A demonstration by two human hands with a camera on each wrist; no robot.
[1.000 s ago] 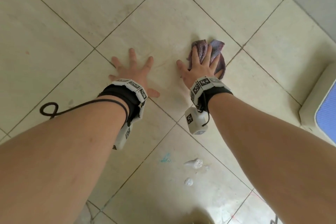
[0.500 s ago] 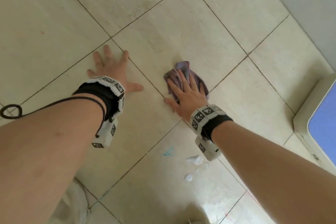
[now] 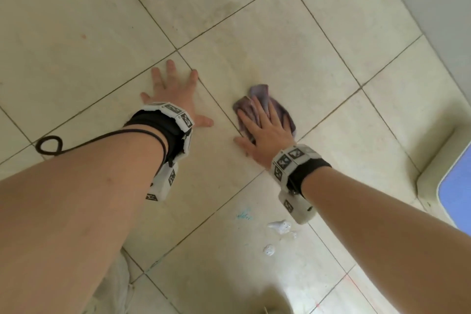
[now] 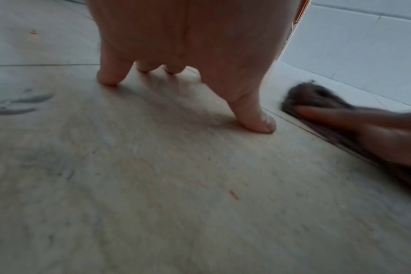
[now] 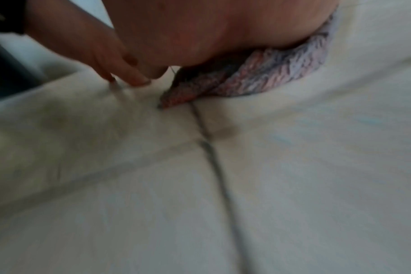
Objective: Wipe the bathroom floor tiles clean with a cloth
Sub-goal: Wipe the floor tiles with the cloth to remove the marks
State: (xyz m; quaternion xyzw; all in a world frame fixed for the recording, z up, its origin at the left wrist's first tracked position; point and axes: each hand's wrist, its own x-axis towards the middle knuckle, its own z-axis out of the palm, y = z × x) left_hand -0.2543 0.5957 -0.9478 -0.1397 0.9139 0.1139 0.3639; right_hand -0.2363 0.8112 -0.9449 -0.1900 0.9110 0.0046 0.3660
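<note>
1. The right hand (image 3: 265,132) lies flat on a crumpled purple cloth (image 3: 262,95), palm down, its fingers (image 3: 257,112) straight and slightly spread. They press the cloth to the floor rather than curl round it.
2. The cloth sits on the pale floor tiles (image 3: 280,53), just right of a dark grout line that runs from far left to near right between the two hands. Its far edge and right edge stick out past the hand.
3. In the right wrist view the cloth (image 5: 258,81) shows as a woven pink, blue and white weave bunched under the palm (image 5: 200,33). One corner reaches a grout joint; the picture is blurred.
4. The left hand (image 3: 175,94) is planted on the floor to the left of the cloth, fingers spread wide and straight, thumb pointing right. It holds nothing.
5. The left wrist view shows that hand (image 4: 188,37) propped on its fingertips (image 4: 261,124) on a tile, with the cloth (image 4: 317,96) and the other hand (image 4: 376,129) close by on the right — dark and smeared.
6. Both wrists carry white camera bands with black-and-white square markers (image 3: 175,112); a thin black cable (image 3: 51,145) loops on the floor by the left forearm.
7. Nearer the person, a small teal smear (image 3: 243,215) and a few white blobs (image 3: 280,227) lie on a tile.
8. At the right edge stands a cream-rimmed object with a blue top (image 3: 456,186); I cannot tell what it is.
</note>
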